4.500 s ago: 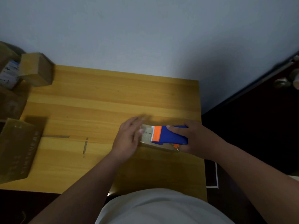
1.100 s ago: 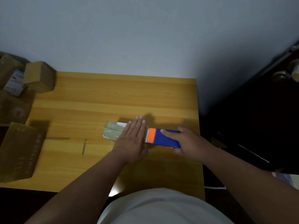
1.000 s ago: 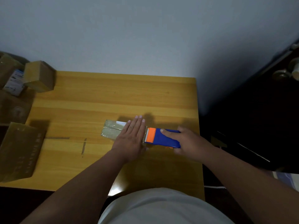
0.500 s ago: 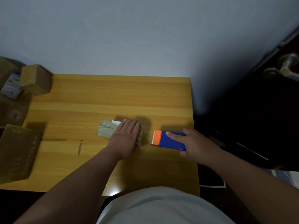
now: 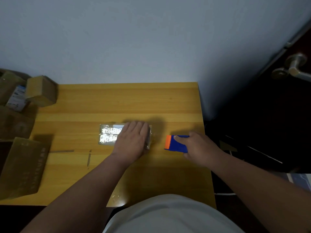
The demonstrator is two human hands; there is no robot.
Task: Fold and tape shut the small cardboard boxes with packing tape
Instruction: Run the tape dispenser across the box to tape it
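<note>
A small cardboard box lies flat in the middle of the wooden table, its top covered in shiny clear tape. My left hand rests flat on the box's right half, fingers straight and together. To the right, apart from the box, my right hand grips a blue tape dispenser with an orange front edge, index finger laid along its top. The right end of the box is hidden under my left hand.
Several cardboard boxes are stacked at the table's left edge: one small box at the back left, a larger one at the front left. A dark door with a metal handle stands at the right. The wall runs behind the table.
My right hand has pulled the tape dispenser off the box and to the right, leaving a gap. My left hand has stayed flat on the box, sliding slightly toward its right end.
</note>
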